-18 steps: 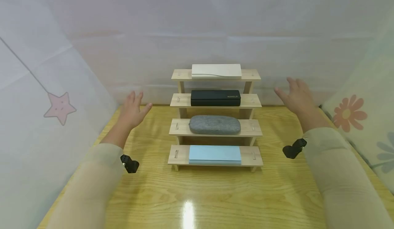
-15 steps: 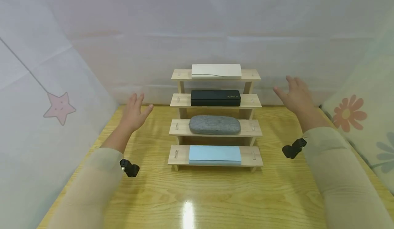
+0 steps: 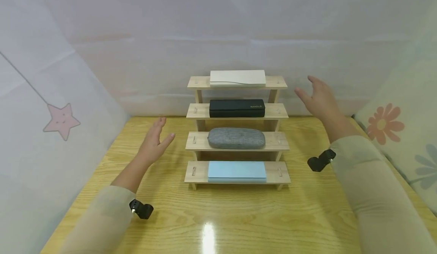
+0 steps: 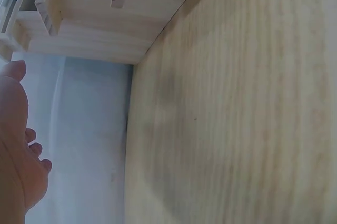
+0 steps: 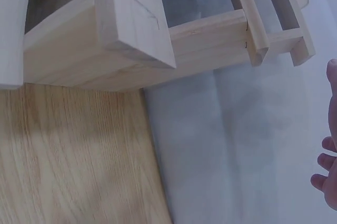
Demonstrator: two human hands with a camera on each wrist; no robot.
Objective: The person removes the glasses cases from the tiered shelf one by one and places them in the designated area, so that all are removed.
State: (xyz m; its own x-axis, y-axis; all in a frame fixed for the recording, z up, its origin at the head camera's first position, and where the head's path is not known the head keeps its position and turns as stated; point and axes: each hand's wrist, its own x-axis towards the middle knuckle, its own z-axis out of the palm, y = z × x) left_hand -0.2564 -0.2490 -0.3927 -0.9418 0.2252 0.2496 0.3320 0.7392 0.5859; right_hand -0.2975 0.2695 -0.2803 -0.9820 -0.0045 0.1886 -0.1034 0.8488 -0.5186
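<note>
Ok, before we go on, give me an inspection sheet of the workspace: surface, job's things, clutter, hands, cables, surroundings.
Surface: wood-grain table, with a bright reflection near the person's side.
Job's things: four-tier wooden rack, one case per tier; from the top, white case, black case, grey case, light blue case.
Clutter: nothing seen.
Hands: left hand raised left of the rack, right hand raised right of it; both hold nothing.
Cables: nothing seen.
Surroundings: pale backdrop behind, pink star at left, red flower at right.
</note>
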